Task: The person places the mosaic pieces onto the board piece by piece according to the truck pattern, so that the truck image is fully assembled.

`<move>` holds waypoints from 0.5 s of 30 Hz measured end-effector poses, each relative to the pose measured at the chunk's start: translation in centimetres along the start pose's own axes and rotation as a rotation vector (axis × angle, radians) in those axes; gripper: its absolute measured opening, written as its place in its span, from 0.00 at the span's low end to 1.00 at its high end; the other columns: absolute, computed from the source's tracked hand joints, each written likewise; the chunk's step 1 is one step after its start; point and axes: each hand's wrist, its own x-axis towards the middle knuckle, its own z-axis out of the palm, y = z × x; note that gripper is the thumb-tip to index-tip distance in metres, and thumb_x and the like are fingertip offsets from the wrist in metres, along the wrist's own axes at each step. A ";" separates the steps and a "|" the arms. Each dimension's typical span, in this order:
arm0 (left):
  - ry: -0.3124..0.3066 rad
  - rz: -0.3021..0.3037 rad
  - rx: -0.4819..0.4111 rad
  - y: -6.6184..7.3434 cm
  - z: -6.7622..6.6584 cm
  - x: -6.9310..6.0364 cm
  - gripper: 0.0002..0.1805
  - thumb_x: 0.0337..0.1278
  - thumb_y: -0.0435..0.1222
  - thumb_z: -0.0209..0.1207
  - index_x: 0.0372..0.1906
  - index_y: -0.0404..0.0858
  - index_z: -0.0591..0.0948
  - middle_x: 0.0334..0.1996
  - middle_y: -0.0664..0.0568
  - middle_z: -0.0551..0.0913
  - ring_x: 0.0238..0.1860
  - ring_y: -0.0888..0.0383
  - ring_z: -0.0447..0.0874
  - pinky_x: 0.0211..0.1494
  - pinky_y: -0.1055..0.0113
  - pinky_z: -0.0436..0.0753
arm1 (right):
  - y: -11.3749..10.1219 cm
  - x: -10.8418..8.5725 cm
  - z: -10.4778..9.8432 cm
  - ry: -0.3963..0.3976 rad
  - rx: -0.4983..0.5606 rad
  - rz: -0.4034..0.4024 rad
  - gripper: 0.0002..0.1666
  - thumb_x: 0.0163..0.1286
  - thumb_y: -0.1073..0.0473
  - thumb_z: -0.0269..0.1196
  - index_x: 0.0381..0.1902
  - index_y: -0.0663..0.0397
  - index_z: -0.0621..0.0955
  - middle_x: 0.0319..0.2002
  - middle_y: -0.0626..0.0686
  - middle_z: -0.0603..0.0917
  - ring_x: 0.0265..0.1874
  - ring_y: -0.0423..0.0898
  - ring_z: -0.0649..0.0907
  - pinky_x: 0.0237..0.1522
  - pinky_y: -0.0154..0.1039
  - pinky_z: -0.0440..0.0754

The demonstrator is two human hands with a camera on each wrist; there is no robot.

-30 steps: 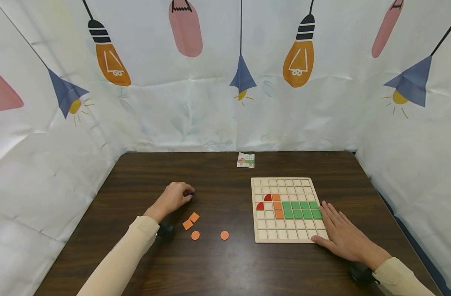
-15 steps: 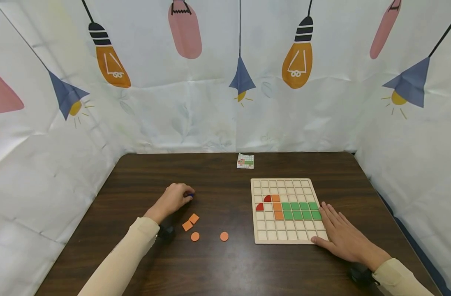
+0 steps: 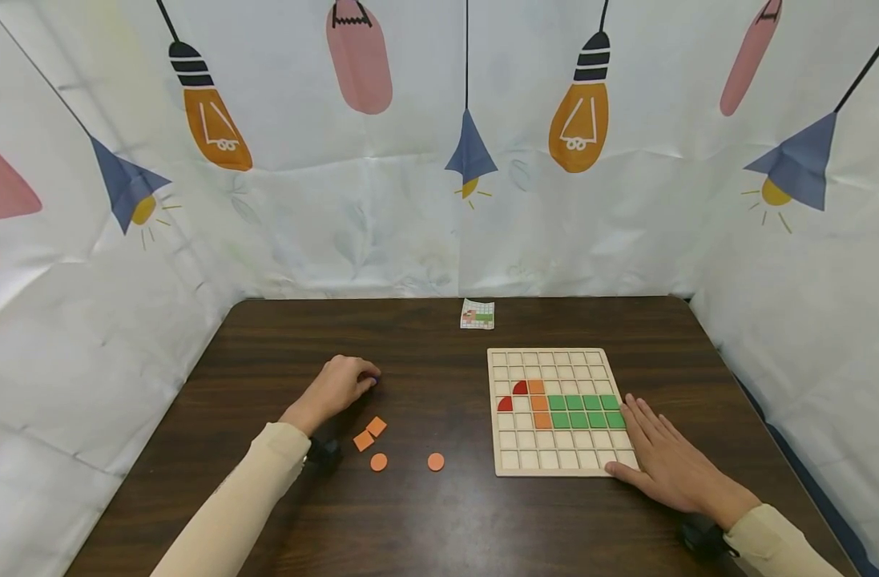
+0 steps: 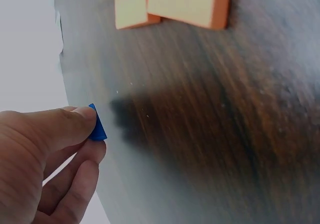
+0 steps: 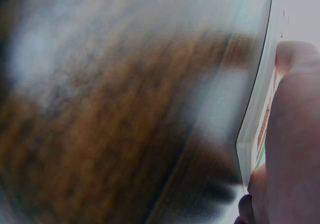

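My left hand (image 3: 341, 383) pinches a small blue tile (image 4: 99, 129) between thumb and fingertips, above the left part of the table. Only a corner of the tile shows; its full shape is hidden by the fingers. Flat along the right edge of a pale gridded board (image 3: 518, 461) lies my right hand (image 3: 666, 465), fingers straight, its thumb at the near right corner. Green square tiles (image 3: 586, 411), a column of orange squares (image 3: 539, 404) and two red quarter-round tiles (image 3: 520, 389) fill some cells of the grid.
Two loose orange squares (image 3: 370, 433) lie just nearer than the left hand. Close by are two orange round tiles, one on the left (image 3: 378, 462) and one on the right (image 3: 435, 462). A small pattern card (image 3: 477, 314) lies near the table's far edge.
The left fingers have shifted slightly around the blue tile, and less of it shows in the head view. The right hand and the tiles on the board stay as they were.
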 end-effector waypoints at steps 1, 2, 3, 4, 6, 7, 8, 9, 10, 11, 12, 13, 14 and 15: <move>0.000 0.002 -0.002 0.1 0.0 0.0 0.09 0.65 0.29 0.65 0.46 0.34 0.90 0.44 0.41 0.92 0.46 0.45 0.91 0.49 0.51 0.89 | 0.0 0.0 0.0 0.000 0.001 -0.001 0.62 0.72 0.27 0.57 0.84 0.61 0.48 0.83 0.67 0.49 0.82 0.68 0.55 0.74 0.70 0.59; -0.001 0.000 -0.004 0.2 -0.1 0.0 0.09 0.65 0.30 0.65 0.46 0.34 0.90 0.45 0.41 0.92 0.46 0.44 0.91 0.49 0.51 0.89 | 0.0 0.0 0.0 -0.002 0.004 0.000 0.62 0.72 0.27 0.57 0.84 0.61 0.48 0.83 0.67 0.49 0.82 0.68 0.55 0.74 0.70 0.59; -0.001 0.000 -0.007 0.3 -0.1 0.0 0.09 0.65 0.30 0.65 0.46 0.34 0.90 0.45 0.41 0.92 0.47 0.44 0.91 0.50 0.51 0.89 | 0.0 0.0 0.0 -0.002 0.005 -0.001 0.62 0.72 0.27 0.57 0.84 0.61 0.48 0.83 0.68 0.49 0.82 0.68 0.55 0.74 0.70 0.59; -0.002 0.003 -0.008 0.4 0.0 0.1 0.09 0.65 0.30 0.65 0.47 0.34 0.90 0.45 0.41 0.92 0.47 0.44 0.91 0.50 0.51 0.89 | 0.0 0.0 -0.1 -0.002 0.006 0.000 0.61 0.72 0.27 0.57 0.84 0.60 0.48 0.83 0.68 0.49 0.82 0.68 0.55 0.74 0.70 0.59; -0.001 0.004 -0.016 0.6 0.0 0.1 0.09 0.66 0.30 0.65 0.47 0.35 0.90 0.46 0.41 0.92 0.47 0.44 0.91 0.50 0.51 0.89 | 0.1 0.0 -0.1 -0.001 0.010 -0.003 0.61 0.72 0.27 0.57 0.84 0.60 0.49 0.83 0.67 0.49 0.82 0.68 0.55 0.74 0.70 0.59; 0.002 0.004 -0.023 0.7 0.0 0.1 0.09 0.66 0.30 0.65 0.47 0.35 0.90 0.46 0.42 0.92 0.47 0.44 0.91 0.50 0.51 0.89 | 0.1 0.0 -0.1 0.000 0.011 -0.004 0.61 0.72 0.27 0.57 0.84 0.60 0.48 0.83 0.67 0.49 0.82 0.68 0.55 0.74 0.70 0.59; 0.004 0.004 -0.029 0.9 0.0 0.1 0.09 0.66 0.30 0.65 0.47 0.35 0.90 0.46 0.42 0.92 0.47 0.44 0.91 0.50 0.51 0.89 | 0.0 0.0 -0.1 0.000 0.012 -0.002 0.61 0.72 0.27 0.57 0.84 0.60 0.49 0.84 0.67 0.49 0.82 0.68 0.55 0.74 0.70 0.58; 0.008 0.005 -0.037 1.0 0.1 0.2 0.09 0.66 0.30 0.65 0.47 0.35 0.90 0.46 0.42 0.92 0.47 0.45 0.91 0.50 0.51 0.89 | 0.0 0.0 -0.1 0.001 0.011 -0.004 0.61 0.72 0.27 0.57 0.84 0.60 0.49 0.84 0.67 0.49 0.82 0.68 0.55 0.74 0.70 0.58; 0.010 0.005 -0.043 1.0 0.1 0.3 0.09 0.66 0.30 0.65 0.47 0.35 0.90 0.46 0.42 0.92 0.47 0.45 0.91 0.49 0.51 0.89 | 0.0 0.0 -0.2 0.000 0.011 -0.002 0.61 0.72 0.27 0.57 0.84 0.60 0.49 0.84 0.67 0.49 0.82 0.68 0.55 0.74 0.70 0.58; 0.012 0.005 -0.050 1.1 0.1 0.3 0.09 0.66 0.30 0.65 0.47 0.35 0.90 0.46 0.42 0.92 0.47 0.45 0.91 0.49 0.52 0.89 | 0.0 0.0 -0.2 0.001 0.013 -0.003 0.61 0.72 0.27 0.57 0.84 0.60 0.49 0.84 0.67 0.49 0.82 0.68 0.55 0.74 0.70 0.58; 0.014 0.006 -0.056 1.2 0.2 0.4 0.09 0.66 0.30 0.65 0.47 0.35 0.90 0.46 0.42 0.92 0.47 0.46 0.91 0.49 0.52 0.89 | 0.0 0.0 -0.2 0.001 0.012 -0.002 0.61 0.72 0.27 0.57 0.84 0.60 0.49 0.83 0.67 0.49 0.82 0.68 0.55 0.74 0.70 0.58; 0.015 0.007 -0.061 1.3 0.2 0.5 0.09 0.66 0.30 0.65 0.47 0.35 0.91 0.46 0.42 0.92 0.46 0.46 0.91 0.49 0.52 0.89 | 0.0 0.0 -0.2 0.002 0.011 -0.003 0.61 0.72 0.27 0.57 0.84 0.60 0.49 0.84 0.67 0.49 0.82 0.68 0.55 0.74 0.70 0.58; 0.015 0.011 -0.065 1.4 0.3 0.6 0.09 0.66 0.30 0.65 0.47 0.35 0.91 0.45 0.42 0.92 0.46 0.46 0.91 0.48 0.53 0.89 | 0.0 0.0 -0.2 0.003 0.013 -0.003 0.61 0.72 0.27 0.57 0.84 0.60 0.49 0.83 0.67 0.49 0.82 0.68 0.55 0.75 0.69 0.58; 0.015 0.015 -0.066 1.4 0.3 0.7 0.09 0.66 0.31 0.65 0.47 0.35 0.91 0.45 0.42 0.92 0.46 0.46 0.91 0.48 0.53 0.89 | 0.0 0.0 -0.2 0.005 0.012 -0.005 0.61 0.72 0.27 0.57 0.84 0.60 0.49 0.83 0.67 0.50 0.82 0.68 0.55 0.75 0.69 0.58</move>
